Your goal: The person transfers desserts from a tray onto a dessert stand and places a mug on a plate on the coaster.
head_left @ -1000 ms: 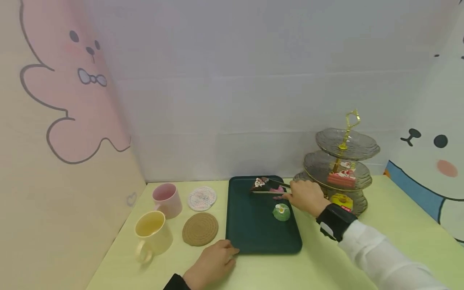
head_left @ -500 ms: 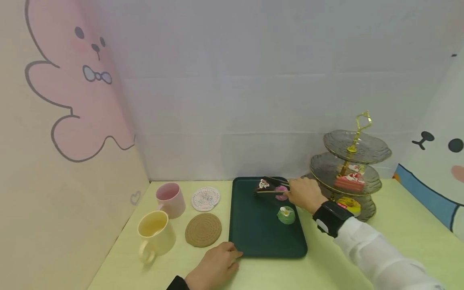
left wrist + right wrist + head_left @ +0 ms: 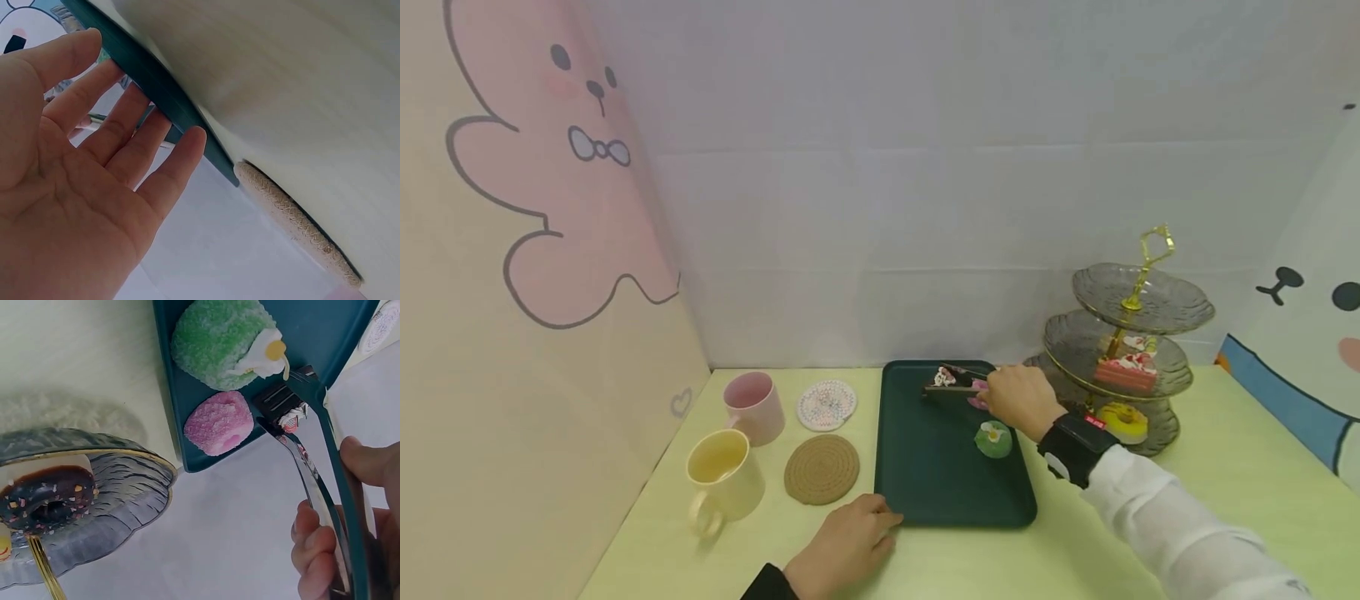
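Observation:
My right hand (image 3: 1021, 402) holds a pair of tongs (image 3: 337, 465) over the far end of a dark green tray (image 3: 925, 492). A chocolate cake slice (image 3: 278, 401) with white topping sits between the tongs' tips; whether they squeeze it I cannot tell. Close by on the tray lie a pink sugared sweet (image 3: 220, 424) and a green one (image 3: 993, 439) topped with a white flower. My left hand (image 3: 850, 537) rests at the tray's near left corner; in the left wrist view its fingers (image 3: 128, 128) are extended against the tray's edge.
Right of the tray stands a three-tier glass stand (image 3: 1142, 296) holding a red cake slice (image 3: 1126, 372), a yellow donut (image 3: 1122, 422) and a chocolate donut (image 3: 50, 500). To the left are a pink mug (image 3: 755, 408), a yellow mug (image 3: 726, 475), a white coaster (image 3: 826, 406) and a brown woven coaster (image 3: 822, 469).
My right hand has moved a little left with the tongs, covering more of the pink sweet. The head view has shifted slightly. My left hand stays at the tray's corner.

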A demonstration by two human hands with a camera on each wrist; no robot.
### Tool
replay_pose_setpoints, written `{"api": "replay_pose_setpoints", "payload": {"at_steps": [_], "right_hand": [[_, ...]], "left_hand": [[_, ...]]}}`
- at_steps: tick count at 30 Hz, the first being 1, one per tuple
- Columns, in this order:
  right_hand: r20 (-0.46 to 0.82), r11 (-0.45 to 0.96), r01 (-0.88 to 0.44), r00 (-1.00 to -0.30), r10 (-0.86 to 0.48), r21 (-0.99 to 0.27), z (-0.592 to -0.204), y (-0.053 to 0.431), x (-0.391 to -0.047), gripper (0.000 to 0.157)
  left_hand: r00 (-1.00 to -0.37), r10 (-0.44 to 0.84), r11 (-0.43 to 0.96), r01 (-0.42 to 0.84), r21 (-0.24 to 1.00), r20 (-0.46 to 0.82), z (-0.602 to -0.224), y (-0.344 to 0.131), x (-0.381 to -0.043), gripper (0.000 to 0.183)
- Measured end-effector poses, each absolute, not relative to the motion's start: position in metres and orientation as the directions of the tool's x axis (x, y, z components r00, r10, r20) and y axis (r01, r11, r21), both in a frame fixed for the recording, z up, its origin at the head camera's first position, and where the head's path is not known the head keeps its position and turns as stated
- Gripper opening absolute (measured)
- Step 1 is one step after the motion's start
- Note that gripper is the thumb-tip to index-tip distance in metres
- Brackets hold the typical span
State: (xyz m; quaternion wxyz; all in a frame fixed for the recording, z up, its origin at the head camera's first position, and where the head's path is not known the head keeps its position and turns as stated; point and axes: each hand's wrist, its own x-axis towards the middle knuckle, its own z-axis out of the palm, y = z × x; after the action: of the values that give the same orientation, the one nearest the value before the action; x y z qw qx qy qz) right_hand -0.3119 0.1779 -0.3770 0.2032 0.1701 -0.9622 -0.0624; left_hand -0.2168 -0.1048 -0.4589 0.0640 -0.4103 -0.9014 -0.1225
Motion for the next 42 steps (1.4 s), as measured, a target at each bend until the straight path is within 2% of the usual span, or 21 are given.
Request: {"api": "replay_pose_setpoints", "payload": {"at_steps": [6,12,18,26,33,39,42], "right_hand": [[0.393,0.946,-0.289,-0.861,-0.323,0.147,-0.366,0.183,-0.304,0.048],[0.416,0.966,-0.244,-0.873,-0.255,0.08,-0.32,0.195,-0.28,0.049],[0.431,0.978,-0.176,-0.878,-0.206,0.108,-0.286,0.229,-0.246,0.037],[0.405,0.991,-0.043,-0.91,-0.091,0.128,-0.279,0.27,-0.214,0.029],[0.419,0.981,-0.052,-0.899,-0.126,0.185,-0.285,0.296,-0.204,0.028],[0.489,0.953,-0.135,-0.834,-0.257,0.272,-0.285,0.317,-0.204,0.031],[0.446,0.945,-0.169,-0.849,-0.284,0.28,-0.281,0.324,-0.209,0.034]], "left_hand": [[-0.646,0.727,0.628,0.763,0.154,0.232,-0.461,-0.103,-0.218,0.023],[-0.658,0.71,0.637,0.752,0.169,0.25,-0.457,-0.105,-0.218,0.023],[-0.672,0.694,0.651,0.739,0.173,0.259,-0.453,-0.108,-0.219,0.023],[-0.679,0.698,0.651,0.734,0.192,0.227,-0.453,-0.109,-0.22,0.022],[-0.674,0.7,0.646,0.739,0.192,0.236,-0.457,-0.108,-0.217,0.022],[-0.672,0.705,0.639,0.741,0.207,0.228,-0.46,-0.106,-0.217,0.023],[-0.673,0.7,0.641,0.739,0.207,0.238,-0.461,-0.106,-0.218,0.023]]}}
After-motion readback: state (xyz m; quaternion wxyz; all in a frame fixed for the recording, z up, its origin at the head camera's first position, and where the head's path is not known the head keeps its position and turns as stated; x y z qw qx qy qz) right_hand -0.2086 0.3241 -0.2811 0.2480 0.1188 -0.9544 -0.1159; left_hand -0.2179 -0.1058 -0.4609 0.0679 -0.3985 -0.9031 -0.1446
